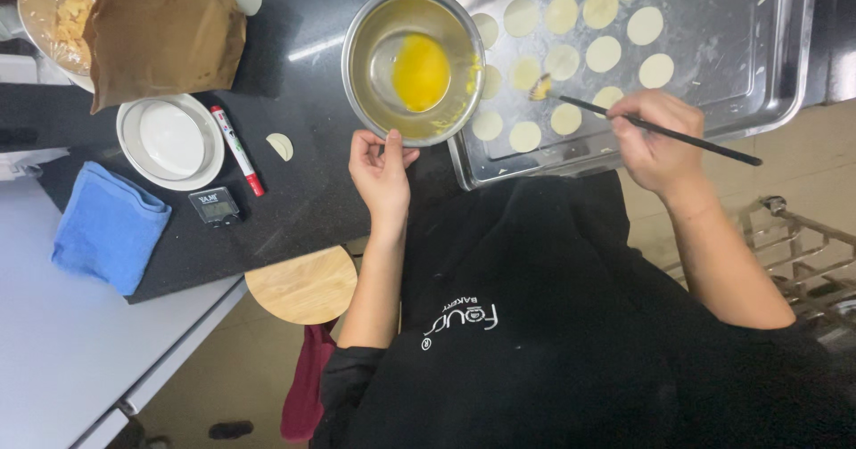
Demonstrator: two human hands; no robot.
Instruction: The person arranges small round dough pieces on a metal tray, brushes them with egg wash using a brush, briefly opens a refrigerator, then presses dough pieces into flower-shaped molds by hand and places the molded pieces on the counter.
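- The metal baking tray (713, 101) sits on the dark counter (294, 208), close in front of the person so the brush reaches every round.
- Dough rounds (604, 54) lie in spaced rows on the tray, apparently so they do not stick; about sixteen show, some partly hidden behind the bowl.
- One steel bowl (374, 65) holding yellow beaten egg (421, 72) overlaps the tray's left edge, tipped so the egg pools to one side.
- The left hand (382, 168) pinches the bowl's near rim, thumb on top, steadying the tilt.
- The right hand (655, 139) has its fingers curled tight around one thin dark brush (660, 131), its bristles resting over a round.
- Off to the left: one white dish (169, 141), one blue cloth (109, 226), one red marker (236, 150).
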